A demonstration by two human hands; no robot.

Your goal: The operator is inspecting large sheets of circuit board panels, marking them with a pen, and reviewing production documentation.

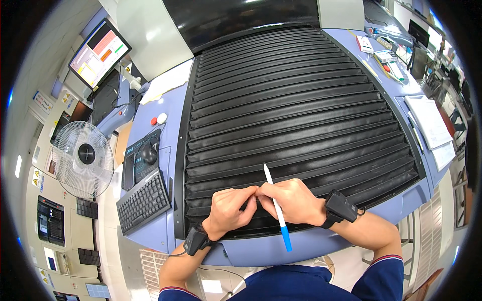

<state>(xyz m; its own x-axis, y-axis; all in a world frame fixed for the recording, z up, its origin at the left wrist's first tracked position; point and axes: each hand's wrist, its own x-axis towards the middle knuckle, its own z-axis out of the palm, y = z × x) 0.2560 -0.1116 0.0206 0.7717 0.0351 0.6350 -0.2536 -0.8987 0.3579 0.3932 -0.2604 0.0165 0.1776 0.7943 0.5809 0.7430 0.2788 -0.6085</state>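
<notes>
My right hand (292,201) is closed around a slim white marker pen (280,216) with a blue end. The pen slants through the fingers, its thin tip pointing away from me and the blue end toward my body. My left hand (228,209) is closed in a pinch, its fingertips meeting those of my right hand. Whatever may lie between the fingertips is hidden. Both hands are over the near part of a black pleated bellows cover (286,120) on a blue-grey machine bed. Each wrist carries a black strapped device.
To the left are a keyboard (144,201), a mouse (149,153), red and white buttons and a monitor (99,52). Beyond them stands a white fan (83,159). Papers (429,123), pens and small boxes lie along the right ledge. A dark machine hood (246,20) rises at the back.
</notes>
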